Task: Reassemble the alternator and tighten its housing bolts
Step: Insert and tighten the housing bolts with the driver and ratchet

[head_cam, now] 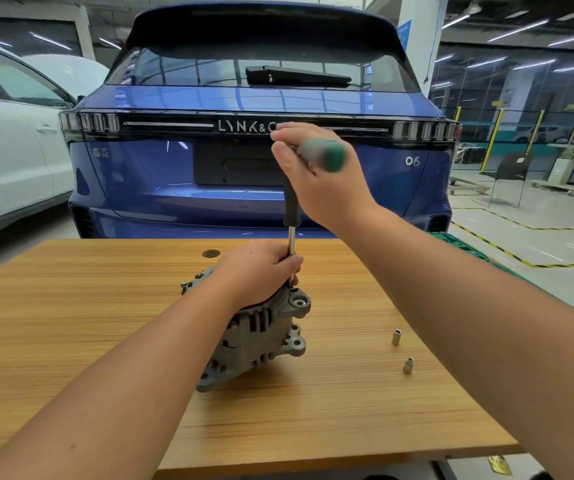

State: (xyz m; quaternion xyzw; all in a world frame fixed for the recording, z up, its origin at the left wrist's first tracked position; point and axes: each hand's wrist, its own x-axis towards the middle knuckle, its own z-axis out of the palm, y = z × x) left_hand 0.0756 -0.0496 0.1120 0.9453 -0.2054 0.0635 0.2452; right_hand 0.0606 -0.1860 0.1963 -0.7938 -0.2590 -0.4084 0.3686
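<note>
Already closed up, the alternator [257, 327], a ribbed grey cast-metal housing with mounting lugs, lies on the wood-grain worktop [71, 323], so by the look of it only bolt tightening remains. Over its top the left hand [261, 271] curls its fingers round the chrome shaft of a driver [290, 216]. Above that, the right hand [316, 168] grips the grey-green handle. Right of the alternator stand two small steel sockets [396, 337], apart from it.

Alternator [261, 327] on table [71, 306]; two sockets [396, 337] to its right
</note>
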